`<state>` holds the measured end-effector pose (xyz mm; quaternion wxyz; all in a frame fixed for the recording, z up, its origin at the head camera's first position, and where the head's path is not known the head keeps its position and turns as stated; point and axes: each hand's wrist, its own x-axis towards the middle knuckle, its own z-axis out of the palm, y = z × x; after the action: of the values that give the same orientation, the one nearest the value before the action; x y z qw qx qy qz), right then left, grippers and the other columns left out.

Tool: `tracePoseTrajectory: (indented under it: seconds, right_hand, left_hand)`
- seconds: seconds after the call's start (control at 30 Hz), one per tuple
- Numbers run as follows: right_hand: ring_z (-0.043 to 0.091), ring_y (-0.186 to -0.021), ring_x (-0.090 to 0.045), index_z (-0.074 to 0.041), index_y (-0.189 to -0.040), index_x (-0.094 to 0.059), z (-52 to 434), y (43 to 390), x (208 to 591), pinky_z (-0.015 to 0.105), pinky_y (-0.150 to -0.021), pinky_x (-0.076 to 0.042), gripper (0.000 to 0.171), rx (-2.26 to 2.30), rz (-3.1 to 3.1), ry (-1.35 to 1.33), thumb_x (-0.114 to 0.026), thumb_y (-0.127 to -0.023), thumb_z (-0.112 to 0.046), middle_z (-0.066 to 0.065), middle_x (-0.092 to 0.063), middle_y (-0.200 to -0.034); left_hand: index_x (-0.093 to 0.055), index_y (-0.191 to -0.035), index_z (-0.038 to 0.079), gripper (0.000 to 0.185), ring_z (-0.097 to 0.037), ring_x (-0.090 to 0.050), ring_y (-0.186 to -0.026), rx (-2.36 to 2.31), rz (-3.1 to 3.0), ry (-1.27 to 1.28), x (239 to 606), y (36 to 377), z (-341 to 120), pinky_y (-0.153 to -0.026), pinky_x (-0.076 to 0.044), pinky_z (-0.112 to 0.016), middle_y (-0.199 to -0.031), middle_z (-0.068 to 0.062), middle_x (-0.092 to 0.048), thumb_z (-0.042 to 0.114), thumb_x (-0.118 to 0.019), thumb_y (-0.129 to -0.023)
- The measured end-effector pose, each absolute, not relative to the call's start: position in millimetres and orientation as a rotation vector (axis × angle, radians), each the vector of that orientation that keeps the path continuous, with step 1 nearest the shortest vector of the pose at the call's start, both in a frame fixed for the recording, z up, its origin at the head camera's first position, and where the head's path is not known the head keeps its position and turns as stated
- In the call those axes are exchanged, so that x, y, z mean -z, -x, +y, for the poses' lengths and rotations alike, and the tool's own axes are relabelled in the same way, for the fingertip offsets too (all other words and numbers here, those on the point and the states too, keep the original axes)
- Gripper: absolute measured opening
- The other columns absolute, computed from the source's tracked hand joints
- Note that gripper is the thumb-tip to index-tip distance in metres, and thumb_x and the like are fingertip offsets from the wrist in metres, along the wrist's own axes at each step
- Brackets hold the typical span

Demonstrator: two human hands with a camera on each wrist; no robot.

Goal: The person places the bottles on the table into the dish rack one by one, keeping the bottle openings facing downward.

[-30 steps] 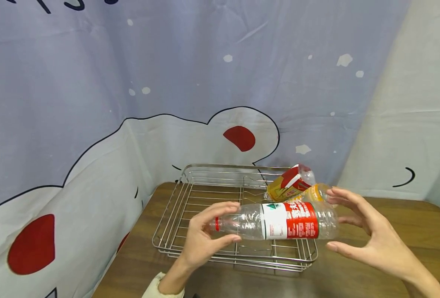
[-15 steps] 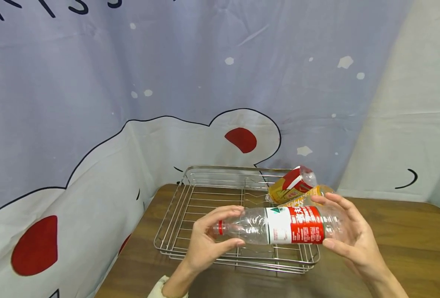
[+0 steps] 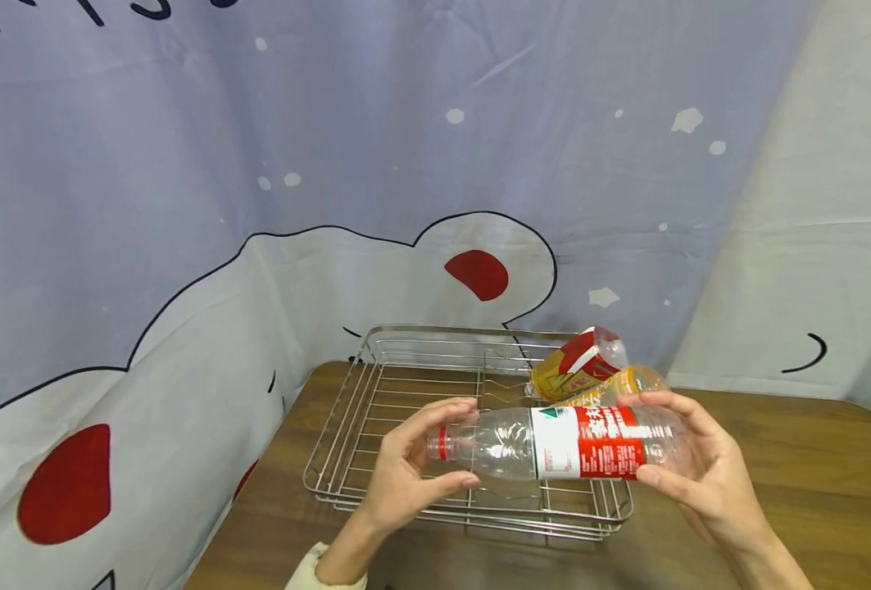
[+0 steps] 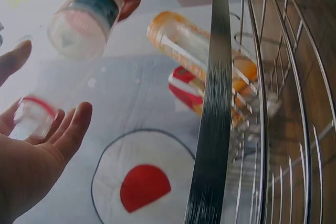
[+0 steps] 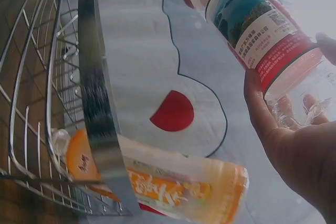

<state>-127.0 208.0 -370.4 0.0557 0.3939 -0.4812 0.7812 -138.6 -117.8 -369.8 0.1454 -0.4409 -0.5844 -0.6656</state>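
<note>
A clear plastic bottle (image 3: pixel 505 447) with a red and white label lies sideways in the air above a wire basket in the head view. My right hand (image 3: pixel 708 475) grips its base end, thumb in front and fingers behind. At the neck, my left hand (image 3: pixel 413 467) makes a wide curve, with thumb and fingers spread apart around the red ring. The left wrist view shows the neck (image 4: pixel 35 118) lying beside loosely extended fingers. In the right wrist view, the label (image 5: pixel 262 32) shows a blue-green picture, and my fingers (image 5: pixel 257 95) wrap the clear base.
The metal wire basket (image 3: pixel 376 434) stands on a wooden table (image 3: pixel 796 459). A red and yellow bottle (image 3: pixel 575 365) and an orange-labelled bottle (image 3: pixel 630 383) lean on its right side. A patterned curtain (image 3: pixel 376 147) hangs behind.
My right hand has moved left and closed round the bottle's base. The bottle has shifted slightly right, so its neck sits less deep in my left hand.
</note>
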Motion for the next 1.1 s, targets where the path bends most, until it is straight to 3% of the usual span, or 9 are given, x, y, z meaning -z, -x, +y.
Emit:
tracePoseTrajectory:
  seconds: [0.17,0.6,0.93,1.1]
  right_hand:
    - [0.031,-0.124,-0.052,0.019,-0.14,-0.03,219.7,127.1,366.0,0.039,-0.089,-0.055,0.072,-2.354,-1.448,-1.184,-0.041,-0.072,0.04,0.026,-0.044,-0.141]
    - [0.031,-0.122,-0.053,0.02,-0.14,-0.031,254.2,127.8,341.7,0.036,-0.089,-0.055,0.074,-2.313,-1.481,-1.085,-0.038,-0.071,0.044,0.027,-0.048,-0.138]
    - [0.033,-0.12,-0.055,0.019,-0.141,-0.03,275.2,126.4,322.1,0.036,-0.088,-0.055,0.073,-2.31,-1.452,-1.096,-0.037,-0.073,0.043,0.029,-0.048,-0.138]
    - [0.033,-0.118,-0.056,0.021,-0.139,-0.031,281.2,126.2,318.9,0.037,-0.086,-0.056,0.071,-2.274,-1.425,-1.079,-0.038,-0.072,0.044,0.03,-0.05,-0.136]
  left_hand:
    - [-0.047,-0.132,-0.018,0.072,-0.034,-0.054,-0.123,1.876,-1.733,1.212,372.9,142.3,-134.4,-0.094,-0.052,-0.044,-0.138,-0.027,-0.05,-0.023,-0.077,-0.066]
    - [-0.042,-0.133,-0.022,0.061,-0.034,-0.052,-0.125,1.815,-1.779,1.034,381.8,144.2,-185.8,-0.095,-0.051,-0.04,-0.137,-0.033,-0.047,-0.018,-0.071,-0.079]
    - [-0.049,-0.13,-0.019,0.053,-0.027,-0.054,-0.122,1.696,-1.84,0.731,398.4,143.6,-218.1,-0.098,-0.048,-0.032,-0.132,-0.026,-0.054,-0.024,-0.064,-0.08]
    - [-0.058,-0.129,-0.008,0.053,-0.02,-0.051,-0.126,1.413,-2.004,0.455,420.1,145.9,-235.4,-0.103,-0.04,-0.02,-0.134,-0.022,-0.055,-0.015,-0.072,-0.079]
